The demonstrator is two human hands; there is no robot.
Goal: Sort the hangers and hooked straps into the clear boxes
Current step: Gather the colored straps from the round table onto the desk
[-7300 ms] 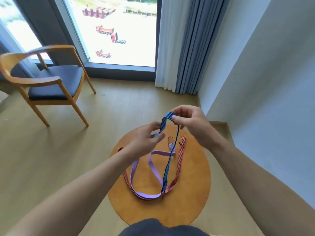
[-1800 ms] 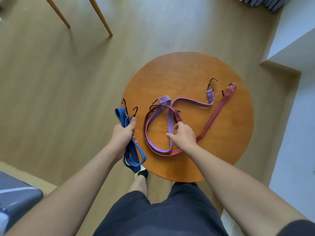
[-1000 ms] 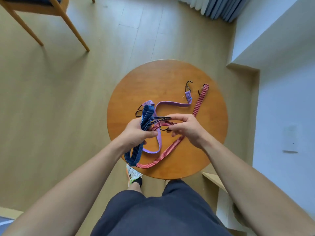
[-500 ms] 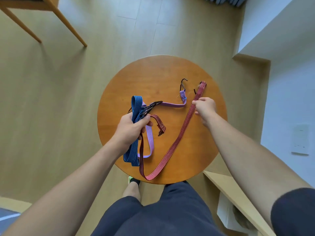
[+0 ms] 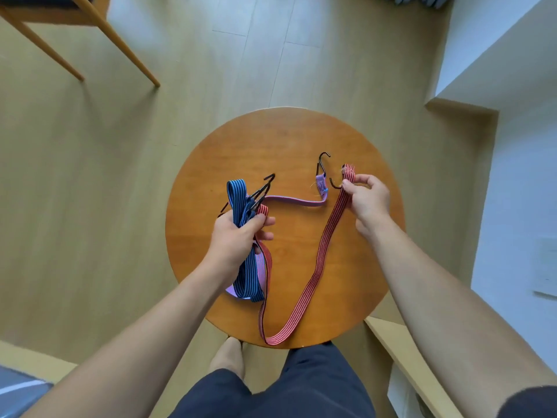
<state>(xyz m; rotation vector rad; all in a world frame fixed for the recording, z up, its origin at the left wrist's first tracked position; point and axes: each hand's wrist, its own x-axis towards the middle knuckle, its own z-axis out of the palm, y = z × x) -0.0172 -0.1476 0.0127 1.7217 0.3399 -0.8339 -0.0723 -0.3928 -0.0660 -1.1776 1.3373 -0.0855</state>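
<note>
Over a round wooden table (image 5: 301, 137), my left hand (image 5: 235, 239) grips a folded blue striped strap (image 5: 247, 276), together with one end of the red striped strap (image 5: 319, 260) and one end of the purple strap (image 5: 295, 201); their black hooks stick out above the fist. My right hand (image 5: 366, 200) pinches the red strap's far end just below its black hook. The red strap sags in a long loop to the table's near edge. The purple strap's free end with its hook lies on the table beside my right hand. No clear boxes or hangers are in view.
A wooden chair's legs (image 5: 99, 40) stand on the wood floor at the upper left. A white wall and ledge (image 5: 482, 70) close the right side, and a pale wooden shelf edge (image 5: 413, 366) runs at the lower right. My legs are below the table.
My right hand has closed its fingers on the red strap's far end by the hook. My left hand now also holds the red strap's other end in the bundle.
</note>
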